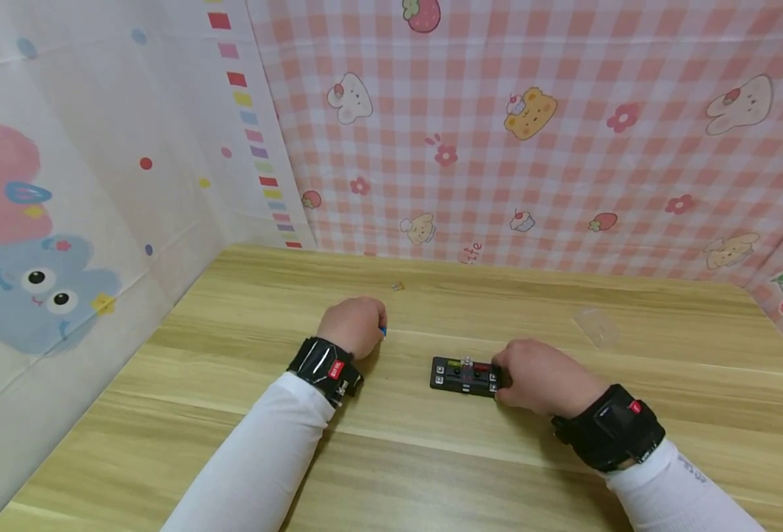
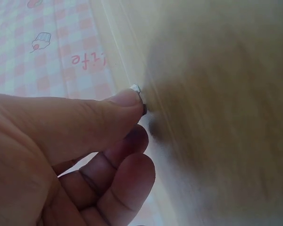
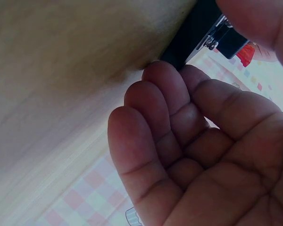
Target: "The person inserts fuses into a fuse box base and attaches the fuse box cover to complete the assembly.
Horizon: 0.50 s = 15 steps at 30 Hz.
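Near the middle left of the table, my left hand (image 1: pixel 354 325) pinches a small piece (image 1: pixel 383 332) that looks blue in the head view. In the left wrist view only a pale, shiny edge and a dark edge of that small piece (image 2: pixel 136 88) stick out past the thumb; its kind cannot be told. To the right, my right hand (image 1: pixel 547 377) grips the right end of a flat black electrical module (image 1: pixel 464 378). Metal terminals line both ends, with yellow and red labels and a clear bulb-like part on top. Fingers hide its right edge.
A tiny loose piece (image 1: pixel 398 286) lies toward the back of the wooden table (image 1: pixel 391 458). Farther right rests a clear plastic bag (image 1: pixel 597 327). Checked cloth (image 1: pixel 531 170) hangs behind the table, and a white printed cloth (image 1: pixel 99 199) at the left.
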Each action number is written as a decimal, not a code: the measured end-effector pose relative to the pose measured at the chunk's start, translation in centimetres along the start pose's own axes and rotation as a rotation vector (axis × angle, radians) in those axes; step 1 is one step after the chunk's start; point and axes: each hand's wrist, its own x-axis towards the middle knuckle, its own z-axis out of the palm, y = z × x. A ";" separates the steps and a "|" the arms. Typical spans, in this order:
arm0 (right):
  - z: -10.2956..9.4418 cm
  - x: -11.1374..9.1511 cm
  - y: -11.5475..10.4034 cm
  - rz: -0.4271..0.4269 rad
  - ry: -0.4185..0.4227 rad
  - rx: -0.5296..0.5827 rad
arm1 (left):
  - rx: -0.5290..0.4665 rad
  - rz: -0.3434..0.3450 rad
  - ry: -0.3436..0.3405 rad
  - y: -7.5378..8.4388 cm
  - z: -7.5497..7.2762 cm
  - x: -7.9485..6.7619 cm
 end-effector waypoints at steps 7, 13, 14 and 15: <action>0.1 -0.2 0.1 -0.005 0.003 0.002 | -0.017 0.034 0.036 0.3 0.0 -0.4; 0.1 -0.1 0.1 0.008 0.006 0.009 | -0.080 0.060 0.067 1.3 -0.6 -1.2; 0.1 -0.1 0.1 0.012 0.007 0.007 | -0.097 0.072 0.067 1.6 -0.7 -1.4; 0.1 -0.1 0.1 0.010 0.009 0.006 | -0.115 0.085 0.067 1.8 -0.7 -1.5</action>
